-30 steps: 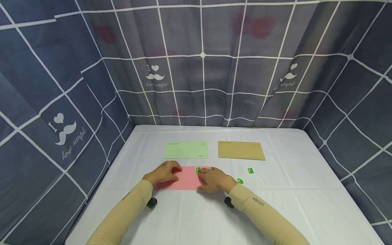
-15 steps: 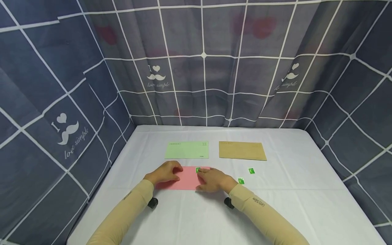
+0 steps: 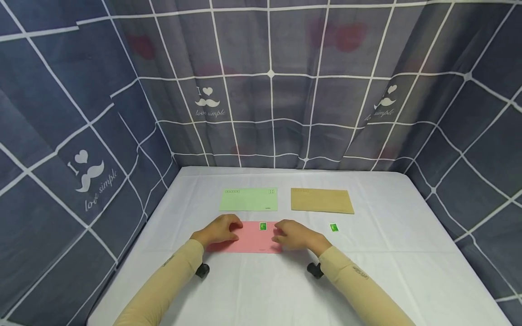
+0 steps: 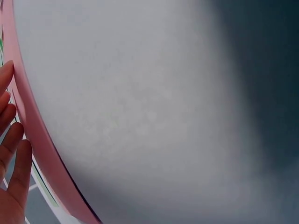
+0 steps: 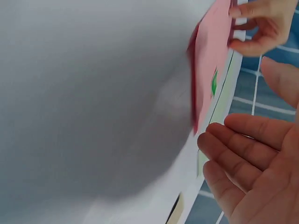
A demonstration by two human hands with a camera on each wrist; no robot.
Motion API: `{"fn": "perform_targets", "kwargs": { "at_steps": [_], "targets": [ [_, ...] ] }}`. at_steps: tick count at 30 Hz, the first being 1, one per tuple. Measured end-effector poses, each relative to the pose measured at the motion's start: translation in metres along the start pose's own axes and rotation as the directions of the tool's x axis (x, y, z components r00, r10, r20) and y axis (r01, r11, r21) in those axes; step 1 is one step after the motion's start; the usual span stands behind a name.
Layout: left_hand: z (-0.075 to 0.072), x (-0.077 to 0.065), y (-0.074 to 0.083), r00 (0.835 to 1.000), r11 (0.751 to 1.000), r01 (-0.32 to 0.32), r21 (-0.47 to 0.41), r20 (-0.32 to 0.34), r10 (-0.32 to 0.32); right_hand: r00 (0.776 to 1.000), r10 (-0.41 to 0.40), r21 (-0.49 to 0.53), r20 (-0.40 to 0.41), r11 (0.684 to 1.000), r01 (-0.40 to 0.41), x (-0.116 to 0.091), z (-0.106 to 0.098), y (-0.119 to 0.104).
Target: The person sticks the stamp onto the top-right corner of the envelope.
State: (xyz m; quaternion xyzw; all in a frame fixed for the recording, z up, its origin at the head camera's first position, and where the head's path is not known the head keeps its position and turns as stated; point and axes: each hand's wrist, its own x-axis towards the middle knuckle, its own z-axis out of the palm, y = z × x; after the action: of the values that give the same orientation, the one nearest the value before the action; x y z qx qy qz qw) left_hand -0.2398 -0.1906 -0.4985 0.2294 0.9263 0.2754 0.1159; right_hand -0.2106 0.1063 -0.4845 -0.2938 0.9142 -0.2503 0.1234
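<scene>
A pink envelope [image 3: 250, 239] lies on the white table, with a green stamp [image 3: 263, 226] flat near its upper right corner. My left hand [image 3: 220, 228] rests on the envelope's left end, fingers relaxed; the left wrist view shows its fingers [image 4: 21, 168] beside the pink envelope [image 4: 44, 144]. Just above the right end hovers my right hand [image 3: 299, 235], holding nothing. The right wrist view shows that right hand [image 5: 254, 163] with its fingers extended, apart from the paper. One loose green stamp [image 3: 334, 227] lies farther right; another is hidden behind the right hand.
Behind the pink envelope lie a light green envelope [image 3: 248, 200] and a brown envelope [image 3: 322, 200], side by side. The white tablecloth [image 3: 261, 290] reaches to a dark checked curtain [image 3: 253, 99] that encloses the back and sides.
My right hand has come off the stamp on the pink envelope and shifted right, uncovering that stamp and covering the nearer loose one. The left hand has stayed put.
</scene>
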Motion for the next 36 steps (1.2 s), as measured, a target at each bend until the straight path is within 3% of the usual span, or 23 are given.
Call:
{"fn": "perform_targets", "kwargs": {
  "at_steps": [14, 25, 36],
  "targets": [
    [-0.001, 0.001, 0.001, 1.000, 1.000, 0.001, 0.013, 0.007, -0.001, 0.988, 0.082, 0.079, -0.135, 0.994, -0.071, -0.009, -0.015, 0.024],
    [-0.003, 0.000, 0.003, 0.999, 0.999, 0.034, -0.031, -0.007, -0.034, 0.977, 0.095, 0.104, -0.192, 0.992, -0.076, -0.014, -0.019, 0.031],
    [-0.005, 0.003, 0.005, 0.999, 0.998, 0.020, -0.065, -0.039, -0.023, 0.963, 0.148, 0.182, -0.223, 0.977, -0.108, -0.016, -0.019, 0.037]
  ]
}}
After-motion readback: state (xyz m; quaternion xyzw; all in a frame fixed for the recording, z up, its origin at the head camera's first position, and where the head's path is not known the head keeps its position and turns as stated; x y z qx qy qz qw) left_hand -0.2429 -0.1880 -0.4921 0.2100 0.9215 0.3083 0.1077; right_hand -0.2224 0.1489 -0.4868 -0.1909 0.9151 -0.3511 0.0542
